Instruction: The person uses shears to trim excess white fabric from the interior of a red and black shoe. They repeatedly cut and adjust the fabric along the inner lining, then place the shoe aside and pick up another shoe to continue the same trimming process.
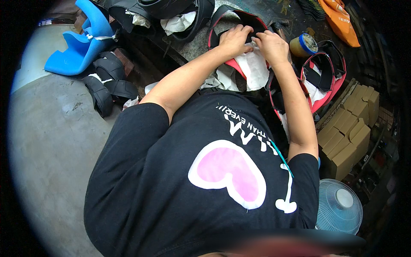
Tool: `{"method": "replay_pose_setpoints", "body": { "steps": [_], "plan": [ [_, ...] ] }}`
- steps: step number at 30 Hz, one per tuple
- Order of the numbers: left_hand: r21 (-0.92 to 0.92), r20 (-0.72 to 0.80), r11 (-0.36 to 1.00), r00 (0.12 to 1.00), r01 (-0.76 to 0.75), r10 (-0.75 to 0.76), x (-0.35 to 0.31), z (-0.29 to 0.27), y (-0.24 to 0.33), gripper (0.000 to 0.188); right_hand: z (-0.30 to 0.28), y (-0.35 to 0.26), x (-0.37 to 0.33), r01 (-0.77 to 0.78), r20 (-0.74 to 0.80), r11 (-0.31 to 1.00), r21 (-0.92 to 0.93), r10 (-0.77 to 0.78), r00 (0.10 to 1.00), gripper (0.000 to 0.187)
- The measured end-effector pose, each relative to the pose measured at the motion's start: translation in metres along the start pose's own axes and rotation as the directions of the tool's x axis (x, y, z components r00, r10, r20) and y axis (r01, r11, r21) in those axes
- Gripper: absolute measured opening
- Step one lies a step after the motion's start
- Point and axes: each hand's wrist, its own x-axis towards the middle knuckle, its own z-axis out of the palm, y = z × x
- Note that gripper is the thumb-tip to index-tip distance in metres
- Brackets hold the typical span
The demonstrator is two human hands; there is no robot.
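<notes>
Both my hands are at a red-edged black shoe piece [217,26], curved like a sandal strap, on the work surface. My left hand [234,41] lies over its near side, fingers bent over the edge into the dark inside and the thumb toward the middle. Close beside it, my right hand [272,46] is closed, thumb and fingertips pinched at the upper end of a white sheet [253,70]. The sheet hangs from the piece toward my body. What the left fingertips touch inside is hidden.
More red-and-black pieces [327,88] lie by my right forearm, near a blue-rimmed jar [305,44]. Black straps [182,8] stuffed with white paper sit at the back left. Farther left are black straps [112,75] and a blue foam piece [81,45]. Cardboard boxes [349,128] and a fan [340,205] stand right.
</notes>
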Motion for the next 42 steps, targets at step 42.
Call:
{"method": "replay_pose_setpoints", "body": {
  "steps": [42],
  "plan": [
    [-0.377,-0.026,0.925,0.999,-0.035,0.027,0.008,0.007,0.000,0.030,0.026,0.044,0.003,-0.369,0.226,0.517,0.772,0.320,0.920,0.064]
  ]
}}
